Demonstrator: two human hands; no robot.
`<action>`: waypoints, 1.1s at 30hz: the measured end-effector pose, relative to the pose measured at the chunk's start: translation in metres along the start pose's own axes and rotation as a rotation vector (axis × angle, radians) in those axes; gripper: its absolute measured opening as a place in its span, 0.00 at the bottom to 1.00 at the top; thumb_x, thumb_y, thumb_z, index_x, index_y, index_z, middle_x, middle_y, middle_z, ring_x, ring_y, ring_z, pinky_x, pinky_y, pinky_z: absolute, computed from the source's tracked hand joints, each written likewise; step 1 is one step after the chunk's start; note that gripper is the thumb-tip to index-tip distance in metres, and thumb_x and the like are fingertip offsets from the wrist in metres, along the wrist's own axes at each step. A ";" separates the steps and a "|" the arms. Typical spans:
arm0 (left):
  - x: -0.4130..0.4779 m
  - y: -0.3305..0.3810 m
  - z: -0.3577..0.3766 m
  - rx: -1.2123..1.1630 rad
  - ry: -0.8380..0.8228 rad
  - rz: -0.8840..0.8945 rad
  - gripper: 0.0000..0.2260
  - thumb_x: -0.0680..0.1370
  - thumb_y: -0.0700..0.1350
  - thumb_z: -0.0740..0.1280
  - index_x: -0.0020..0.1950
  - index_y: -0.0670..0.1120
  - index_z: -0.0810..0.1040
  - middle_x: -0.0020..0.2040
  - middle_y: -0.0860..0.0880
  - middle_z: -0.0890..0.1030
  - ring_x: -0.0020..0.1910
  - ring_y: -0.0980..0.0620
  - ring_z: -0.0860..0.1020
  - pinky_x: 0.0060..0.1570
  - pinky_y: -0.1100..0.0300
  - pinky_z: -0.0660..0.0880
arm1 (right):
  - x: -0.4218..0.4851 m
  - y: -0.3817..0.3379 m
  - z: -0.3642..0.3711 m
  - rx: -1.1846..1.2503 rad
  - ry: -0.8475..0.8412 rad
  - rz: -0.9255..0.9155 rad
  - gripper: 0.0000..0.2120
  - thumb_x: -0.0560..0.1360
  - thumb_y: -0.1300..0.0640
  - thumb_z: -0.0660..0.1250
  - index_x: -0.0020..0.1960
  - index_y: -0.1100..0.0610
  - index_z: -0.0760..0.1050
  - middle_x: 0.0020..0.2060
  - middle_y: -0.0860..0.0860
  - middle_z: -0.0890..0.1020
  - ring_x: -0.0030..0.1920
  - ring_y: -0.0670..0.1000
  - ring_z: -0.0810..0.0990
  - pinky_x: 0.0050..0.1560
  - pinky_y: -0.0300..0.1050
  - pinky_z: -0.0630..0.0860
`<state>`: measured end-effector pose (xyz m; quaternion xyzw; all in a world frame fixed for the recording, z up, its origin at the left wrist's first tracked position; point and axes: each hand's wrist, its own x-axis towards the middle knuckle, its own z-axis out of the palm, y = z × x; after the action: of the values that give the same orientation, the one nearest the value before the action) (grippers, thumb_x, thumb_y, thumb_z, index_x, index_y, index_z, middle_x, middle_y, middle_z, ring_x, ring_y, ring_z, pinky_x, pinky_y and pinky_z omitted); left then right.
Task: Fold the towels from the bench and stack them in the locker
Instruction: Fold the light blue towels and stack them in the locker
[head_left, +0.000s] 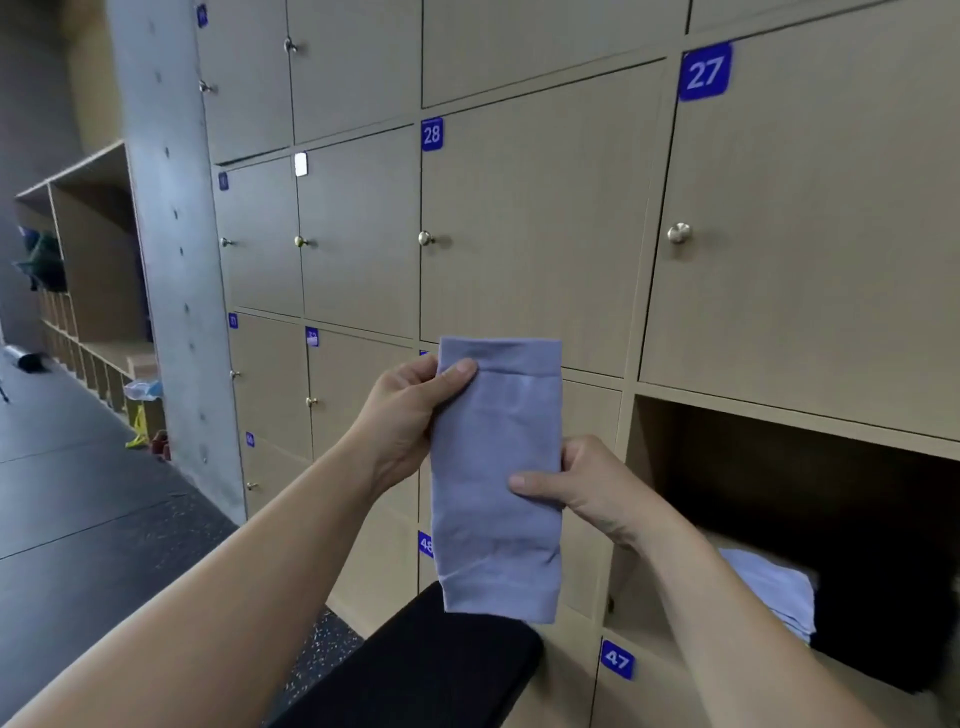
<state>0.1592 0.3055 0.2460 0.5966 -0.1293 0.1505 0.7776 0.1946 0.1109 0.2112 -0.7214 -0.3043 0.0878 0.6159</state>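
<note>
Left hand, right hand, pinching soft oblong towel

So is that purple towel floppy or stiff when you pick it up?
Probably floppy: the towel hangs straight down below the right hand, with soft wrinkles. It likely weighs little, since the left hand pinches its top with just thumb and fingers. Folded flat, it shouldn't roll.

Open light-wood locker compartment, dark inside, with a stack of folded pale-blue towels resting on its floor near the front edge. Below and left of the compartment: the end of a black padded bench. Far left of the compartment: dark speckled rubber floor, bearing a small yellow object, too small to identify.
</note>
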 end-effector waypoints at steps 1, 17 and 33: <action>0.000 0.005 0.003 0.007 -0.006 0.034 0.14 0.71 0.46 0.72 0.52 0.39 0.83 0.50 0.41 0.84 0.48 0.45 0.82 0.51 0.55 0.80 | -0.001 -0.003 -0.001 0.000 0.022 -0.028 0.10 0.70 0.65 0.73 0.52 0.61 0.81 0.49 0.54 0.85 0.49 0.52 0.84 0.50 0.44 0.81; -0.018 0.007 0.001 0.278 -0.130 -0.014 0.14 0.79 0.31 0.62 0.45 0.43 0.85 0.38 0.47 0.85 0.34 0.55 0.81 0.34 0.65 0.77 | -0.002 -0.042 -0.029 -0.037 0.112 -0.207 0.16 0.75 0.74 0.60 0.47 0.60 0.83 0.33 0.53 0.82 0.28 0.48 0.69 0.27 0.38 0.66; -0.015 -0.046 -0.014 0.050 -0.028 -0.407 0.15 0.83 0.43 0.56 0.53 0.37 0.80 0.48 0.42 0.85 0.42 0.49 0.84 0.43 0.56 0.80 | -0.007 0.021 -0.027 -0.022 0.175 -0.040 0.15 0.77 0.70 0.62 0.47 0.55 0.83 0.29 0.48 0.81 0.25 0.44 0.70 0.28 0.36 0.70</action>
<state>0.1638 0.3069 0.1963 0.6315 -0.0130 -0.0147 0.7751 0.2091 0.0830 0.1960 -0.7269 -0.2644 0.0087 0.6338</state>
